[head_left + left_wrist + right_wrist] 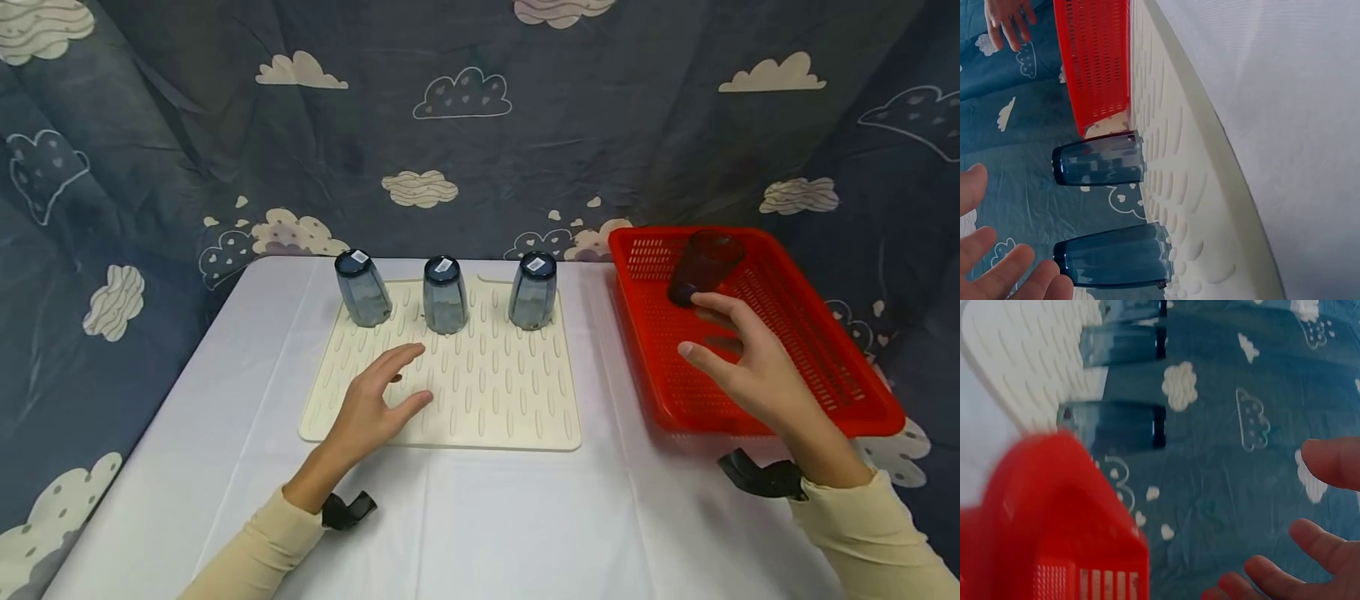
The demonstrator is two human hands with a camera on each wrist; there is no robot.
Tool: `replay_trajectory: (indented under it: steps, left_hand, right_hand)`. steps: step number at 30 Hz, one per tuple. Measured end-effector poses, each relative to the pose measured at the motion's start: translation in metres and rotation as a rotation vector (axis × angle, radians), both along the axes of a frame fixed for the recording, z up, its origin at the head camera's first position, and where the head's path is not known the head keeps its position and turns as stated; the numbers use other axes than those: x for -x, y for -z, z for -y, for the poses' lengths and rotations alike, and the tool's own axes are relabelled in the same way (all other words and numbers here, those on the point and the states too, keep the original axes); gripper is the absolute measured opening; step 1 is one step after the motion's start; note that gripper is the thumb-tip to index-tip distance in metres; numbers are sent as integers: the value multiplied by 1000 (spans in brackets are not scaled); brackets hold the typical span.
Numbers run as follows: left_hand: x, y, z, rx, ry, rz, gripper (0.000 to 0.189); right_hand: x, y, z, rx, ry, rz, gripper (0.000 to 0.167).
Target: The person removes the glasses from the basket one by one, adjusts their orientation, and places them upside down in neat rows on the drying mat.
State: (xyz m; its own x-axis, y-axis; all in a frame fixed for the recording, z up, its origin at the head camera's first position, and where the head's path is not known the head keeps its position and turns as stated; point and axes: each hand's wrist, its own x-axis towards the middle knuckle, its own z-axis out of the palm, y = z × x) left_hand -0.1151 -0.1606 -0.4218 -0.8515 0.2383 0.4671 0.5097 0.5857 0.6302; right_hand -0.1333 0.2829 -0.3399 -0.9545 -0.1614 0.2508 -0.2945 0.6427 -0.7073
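Observation:
Three blue-tinted drinking glasses stand upside down along the far part of a cream ribbed mat: a left glass (365,292), a middle glass (446,298) and a right glass (533,293). My left hand (380,400) hovers over the mat (487,408), thumb and fingers apart, with nothing between them. Another glass (703,262) lies tilted inside the red basket (645,350), against its far side. Over the basket is my right hand (750,358), fingers spread toward that glass and holding nothing; whether a fingertip touches it I cannot tell.
A white cloth (525,517) covers the table. Behind and beside it hangs a dark curtain (465,158) with cloud prints. The basket's raised rim (1054,450) stands close to the right hand. Black straps (348,510) sit on both wrists.

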Motion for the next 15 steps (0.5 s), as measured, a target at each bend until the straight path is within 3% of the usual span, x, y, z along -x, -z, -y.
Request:
replay_trajectory:
  steps: [7, 15]
  left_hand:
    - [-1, 6, 0, -18, 2, -7, 58]
    - [-7, 7, 1, -4, -19, 36, 61]
  right_hand:
    - [31, -21, -11, -89, 78, 103, 67]
    - [81, -41, -18, -234, 57, 126, 71]
